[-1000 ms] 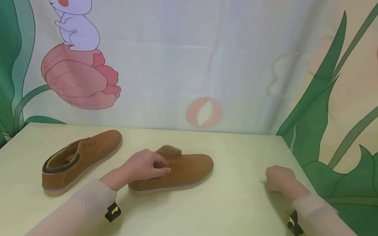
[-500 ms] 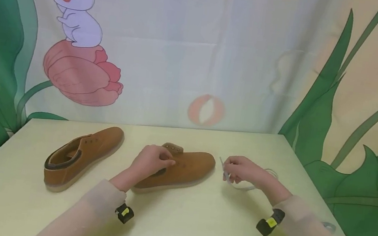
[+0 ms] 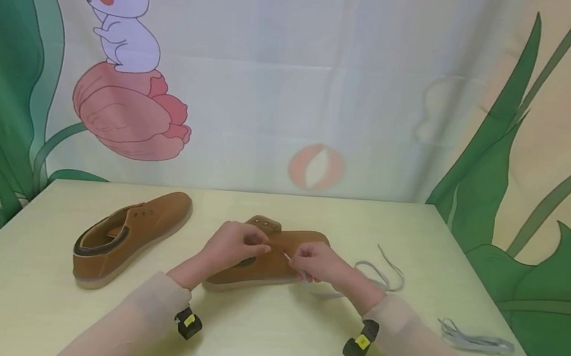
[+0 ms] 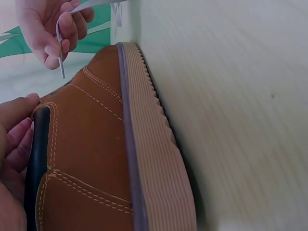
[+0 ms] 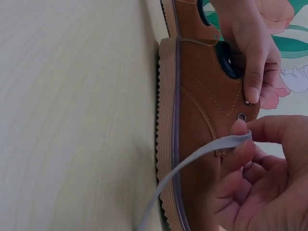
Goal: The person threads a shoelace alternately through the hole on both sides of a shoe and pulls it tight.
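Observation:
A brown leather shoe (image 3: 270, 269) lies in the middle of the table, toe to the right, its far eyelet flap folded outward. My left hand (image 3: 233, 249) pinches the edge of the near eyelet flap between thumb and fingers, beside the dark-lined opening. Over the front of the shoe, my right hand (image 3: 320, 261) pinches a flat grey shoelace (image 5: 192, 156) close to its end. The lace's tip points toward the flap in the left wrist view, just short of the leather. In the right wrist view, a metal-rimmed eyelet (image 5: 241, 116) shows right by the right fingertips.
A second brown shoe (image 3: 151, 229), without a lace, stands to the left. Another grey lace (image 3: 480, 344) lies bundled near the table's right edge. The held lace trails across the table behind the right hand. A printed curtain (image 3: 251, 107) hangs along the back.
My right hand has come left from the table's right side to the shoe, bringing the shoelace with it. My left hand stays on the flap. The bundled lace has come into view.

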Available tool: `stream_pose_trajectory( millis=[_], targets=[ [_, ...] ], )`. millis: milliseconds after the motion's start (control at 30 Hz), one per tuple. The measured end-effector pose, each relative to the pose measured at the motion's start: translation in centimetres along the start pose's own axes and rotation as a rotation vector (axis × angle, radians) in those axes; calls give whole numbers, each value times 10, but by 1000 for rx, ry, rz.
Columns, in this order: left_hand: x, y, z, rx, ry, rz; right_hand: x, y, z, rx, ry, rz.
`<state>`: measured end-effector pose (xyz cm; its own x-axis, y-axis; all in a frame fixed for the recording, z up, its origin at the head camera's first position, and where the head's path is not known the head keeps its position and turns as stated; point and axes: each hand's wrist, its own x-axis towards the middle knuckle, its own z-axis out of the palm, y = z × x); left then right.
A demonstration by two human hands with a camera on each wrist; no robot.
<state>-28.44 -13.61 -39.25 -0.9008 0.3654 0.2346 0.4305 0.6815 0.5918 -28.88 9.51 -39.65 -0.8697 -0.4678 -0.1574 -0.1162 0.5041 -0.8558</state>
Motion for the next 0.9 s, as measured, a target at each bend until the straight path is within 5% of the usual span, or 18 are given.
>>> stream_pose_trajectory(
  millis=[900],
  targets=[
    [0, -3, -2, -6, -19, 37, 9, 4, 14, 10, 56, 38]
  ],
)
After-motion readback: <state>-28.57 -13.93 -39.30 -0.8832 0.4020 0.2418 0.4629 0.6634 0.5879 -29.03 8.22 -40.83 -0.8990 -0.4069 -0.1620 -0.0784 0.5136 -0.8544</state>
